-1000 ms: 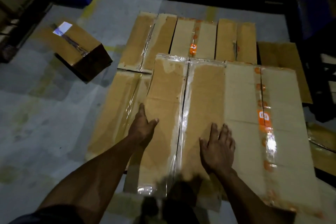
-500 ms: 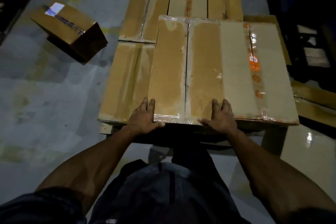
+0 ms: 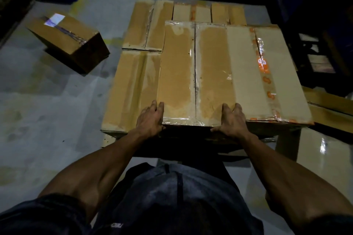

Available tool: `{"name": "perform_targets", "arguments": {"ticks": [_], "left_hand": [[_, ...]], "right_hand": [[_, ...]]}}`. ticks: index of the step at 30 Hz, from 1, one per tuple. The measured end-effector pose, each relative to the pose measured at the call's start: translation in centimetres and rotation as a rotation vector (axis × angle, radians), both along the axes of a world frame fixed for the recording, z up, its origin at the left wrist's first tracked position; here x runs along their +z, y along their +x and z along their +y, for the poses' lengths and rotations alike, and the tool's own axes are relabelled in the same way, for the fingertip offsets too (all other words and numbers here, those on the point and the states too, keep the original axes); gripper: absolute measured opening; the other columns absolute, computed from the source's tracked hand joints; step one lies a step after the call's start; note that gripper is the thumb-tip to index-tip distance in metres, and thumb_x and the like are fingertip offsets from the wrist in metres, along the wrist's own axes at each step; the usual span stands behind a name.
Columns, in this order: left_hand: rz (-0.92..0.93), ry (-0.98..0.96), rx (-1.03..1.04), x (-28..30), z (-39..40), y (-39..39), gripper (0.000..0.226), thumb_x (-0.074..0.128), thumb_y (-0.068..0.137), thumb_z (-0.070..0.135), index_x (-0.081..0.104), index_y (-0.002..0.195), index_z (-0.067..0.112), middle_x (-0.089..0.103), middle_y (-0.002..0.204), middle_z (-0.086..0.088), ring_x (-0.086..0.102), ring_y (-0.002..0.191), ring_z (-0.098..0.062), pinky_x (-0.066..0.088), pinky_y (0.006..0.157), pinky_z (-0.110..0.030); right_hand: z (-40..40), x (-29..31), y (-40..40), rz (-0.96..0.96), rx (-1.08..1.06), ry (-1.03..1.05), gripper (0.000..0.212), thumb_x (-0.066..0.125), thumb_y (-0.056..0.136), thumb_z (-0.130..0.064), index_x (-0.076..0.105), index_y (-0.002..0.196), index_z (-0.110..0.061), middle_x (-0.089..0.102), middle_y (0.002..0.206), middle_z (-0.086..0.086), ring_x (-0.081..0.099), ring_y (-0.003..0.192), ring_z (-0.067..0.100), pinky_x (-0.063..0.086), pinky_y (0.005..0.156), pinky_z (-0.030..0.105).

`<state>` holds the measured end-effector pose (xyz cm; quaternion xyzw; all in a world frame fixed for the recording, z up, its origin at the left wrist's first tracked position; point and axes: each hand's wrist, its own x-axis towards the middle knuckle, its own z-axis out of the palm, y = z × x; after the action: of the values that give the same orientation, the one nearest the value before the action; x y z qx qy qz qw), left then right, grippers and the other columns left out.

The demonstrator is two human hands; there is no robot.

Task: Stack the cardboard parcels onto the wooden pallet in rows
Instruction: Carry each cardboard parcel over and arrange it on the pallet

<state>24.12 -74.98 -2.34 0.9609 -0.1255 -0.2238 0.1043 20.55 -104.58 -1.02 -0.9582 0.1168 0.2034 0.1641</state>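
While both hands, left hand (image 3: 150, 118) and right hand (image 3: 232, 120), grip the top parcel (image 3: 194, 74) at its near edge, the pallet (image 3: 107, 140) stays mostly hidden.

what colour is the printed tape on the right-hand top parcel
Orange, with white logo marks, on the printed tape, clearest in the head view.

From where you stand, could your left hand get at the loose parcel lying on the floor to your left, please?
Probably not without stepping over. The left hand is holding the near edge of the upper parcel, and the loose parcel lies off across open floor. Nothing blocks the way.
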Motion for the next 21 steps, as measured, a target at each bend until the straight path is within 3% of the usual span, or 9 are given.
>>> {"name": "perform_targets", "arguments": {"ticks": [5,10,17,21], "left_hand": [[-0.012,-0.032,0.02,0.5,-0.3,1.7,0.103,0.079,0.082,0.034,0.012,0.157,0.013,0.007,0.165,-0.019,0.034,0.141,-0.041,0.035,0.112,-0.044],[-0.009,-0.028,0.013,0.5,-0.1,2.1,0.103,0.079,0.082,0.034,0.012,0.157,0.013,0.007,0.165,-0.02,0.037,0.139,-0.041,0.039,0.108,-0.044],[-0.011,-0.035,0.028,0.8,-0.5,3.1,0.1,0.079,0.082,0.031,0.014,0.157,0.014,0.009,0.165,-0.018,0.039,0.138,-0.04,0.041,0.104,-0.043],[0.005,-0.017,0.01,0.9,-0.5,3.7,0.101,0.079,0.083,0.032,0.013,0.157,0.013,0.009,0.164,-0.02,0.04,0.138,-0.041,0.041,0.105,-0.044]], "right_hand": [[0.2,0.5,0.9,-0.033,-0.046,0.052,0.101,0.087,0.068,-0.048,0.03,0.145,-0.019,0.016,0.151,0.021,0.021,0.139,0.044,0.023,0.116,0.058],[0.4,0.3,1.2,-0.029,-0.044,0.004,0.102,0.084,0.07,-0.051,0.028,0.149,-0.02,0.013,0.154,0.022,0.016,0.142,0.043,0.015,0.118,0.053],[0.0,-0.2,1.8,-0.085,-0.033,-0.007,0.088,0.081,0.072,-0.052,0.037,0.141,-0.019,0.021,0.149,0.018,0.027,0.136,0.04,0.021,0.115,0.055],[0.1,-0.1,2.5,-0.026,-0.029,-0.053,0.091,0.08,0.072,-0.054,0.033,0.142,-0.021,0.02,0.151,0.018,0.026,0.139,0.038,0.022,0.114,0.055]]}}
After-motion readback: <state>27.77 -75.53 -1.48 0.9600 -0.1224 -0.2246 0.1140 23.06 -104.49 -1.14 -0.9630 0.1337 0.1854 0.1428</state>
